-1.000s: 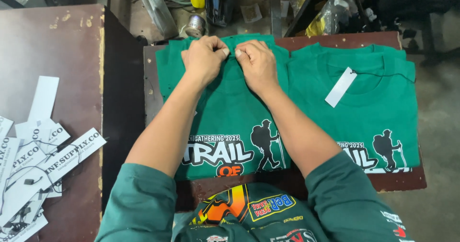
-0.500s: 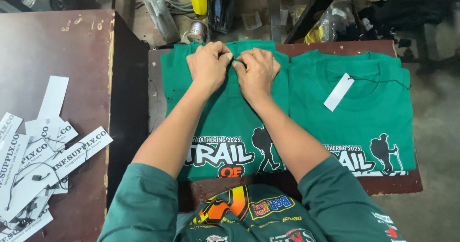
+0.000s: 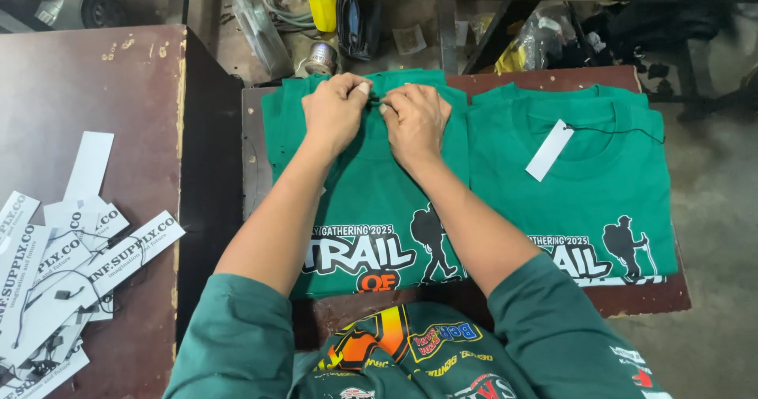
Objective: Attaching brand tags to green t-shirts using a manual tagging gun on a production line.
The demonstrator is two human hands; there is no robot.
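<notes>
A folded green T-shirt (image 3: 371, 209) with a white print and a black hiker figure lies on a small brown table (image 3: 545, 79). My left hand (image 3: 335, 111) and my right hand (image 3: 414, 119) meet at its collar, fingers pinched on the collar fabric and something small between them that I cannot make out. Beside it on the right lies a second folded green T-shirt (image 3: 584, 202) with a white paper tag (image 3: 549, 149) on a dark string at its neck.
A pile of white printed paper tags (image 3: 55, 273) with strings lies on a larger brown table (image 3: 87, 83) at the left. A dark gap separates the two tables. Beyond them are a metal can (image 3: 320, 58), plastic bags and clutter. Grey floor shows at the right.
The hands have stayed at the collar, drawing slightly closer together; the view has shifted a little.
</notes>
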